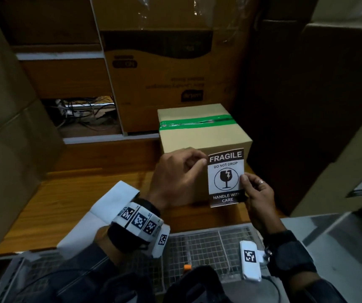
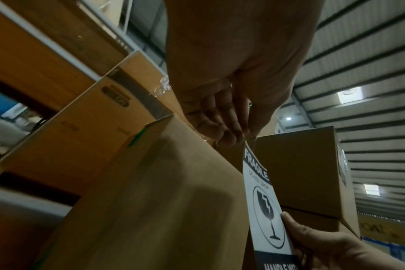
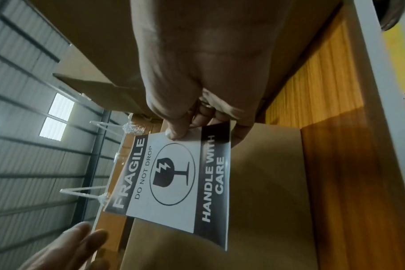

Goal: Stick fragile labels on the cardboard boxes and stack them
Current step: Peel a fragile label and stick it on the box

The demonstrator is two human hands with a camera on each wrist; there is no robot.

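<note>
A small cardboard box [image 1: 199,136] with a strip of green tape [image 1: 197,122] across its top stands on the wooden table [image 1: 62,197]. In front of its near face I hold a black-and-white FRAGILE label [image 1: 225,178], also seen as the label [image 2: 264,206] and the label [image 3: 173,180]. My left hand [image 1: 175,178] pinches the label's top left corner with fingertips [image 2: 234,138]. My right hand [image 1: 256,191] pinches its right edge between thumb [image 3: 176,131] and fingers. Whether the label touches the box is unclear.
Large cardboard cartons [image 1: 164,68] stand stacked behind the small box, on the left [image 1: 3,127] and on the right [image 1: 333,119]. White paper sheets [image 1: 101,213] lie on the table under my left wrist. A wire mesh basket [image 1: 208,248] sits at the near edge.
</note>
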